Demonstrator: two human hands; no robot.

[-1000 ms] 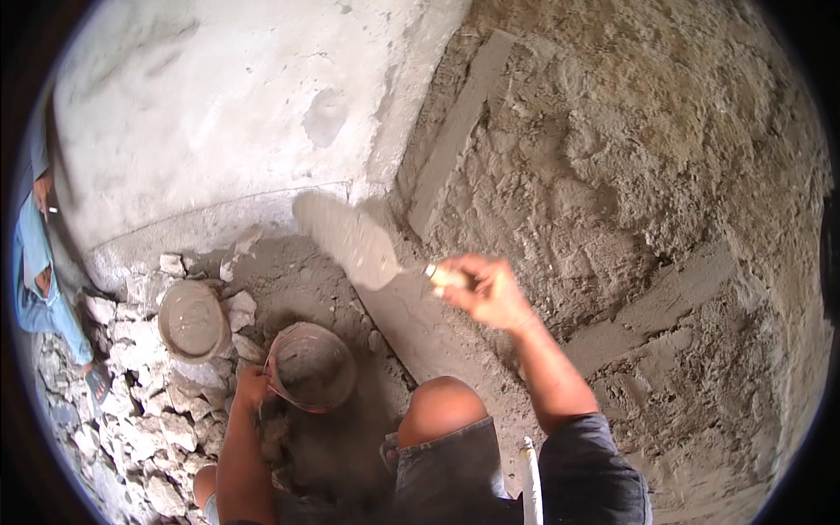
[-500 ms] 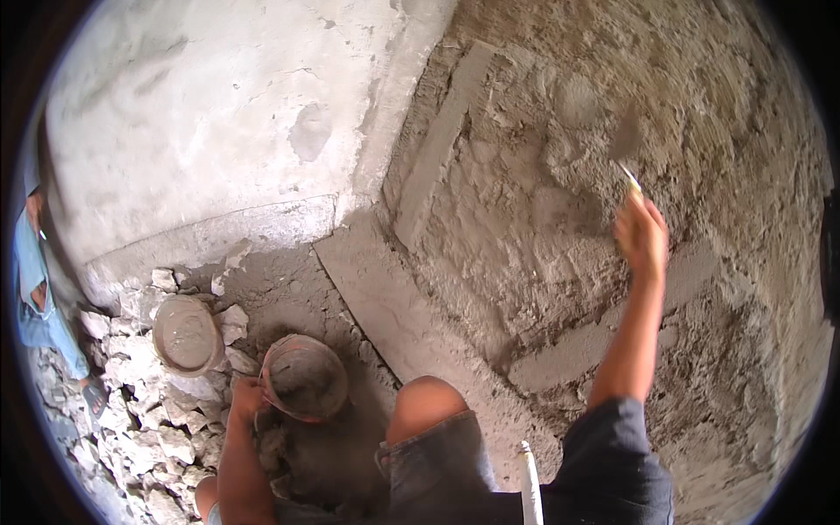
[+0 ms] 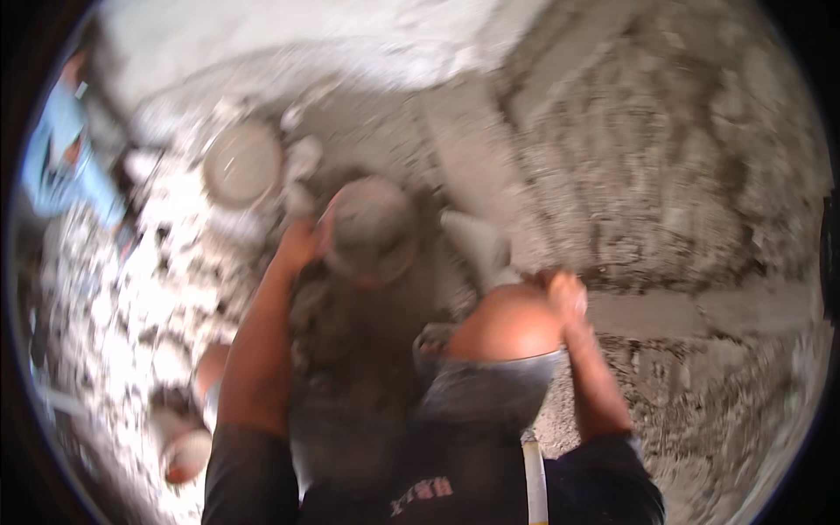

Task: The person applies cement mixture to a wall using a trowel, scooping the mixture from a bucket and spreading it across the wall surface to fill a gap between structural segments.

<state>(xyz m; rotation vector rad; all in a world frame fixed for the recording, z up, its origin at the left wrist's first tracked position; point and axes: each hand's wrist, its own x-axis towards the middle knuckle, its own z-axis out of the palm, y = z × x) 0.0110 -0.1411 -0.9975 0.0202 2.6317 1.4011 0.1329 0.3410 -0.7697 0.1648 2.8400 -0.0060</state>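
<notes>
My left hand (image 3: 299, 243) is closed on the left rim of a reddish bucket (image 3: 371, 234) with grey mortar inside. Beyond my right knee, my right hand (image 3: 564, 293) grips a trowel, and its handle is mostly hidden by the knee and fingers. The grey trowel blade (image 3: 477, 247) points up and left, between the bucket and the mortar-covered wall (image 3: 647, 175). It is apart from the bucket. Motion blur hides whether any mortar lies on the blade.
A second round tub (image 3: 243, 166) of grey mix stands on broken stones (image 3: 114, 297) at the left. A person in blue clothes (image 3: 74, 149) is at the far left. A pale wall (image 3: 332, 44) rises behind, and a small container (image 3: 186, 455) lies lower left.
My right hand has come down and left from the wall with the trowel, to beside my knee. My left hand keeps hold of the bucket. The view has tilted down and leftward.
</notes>
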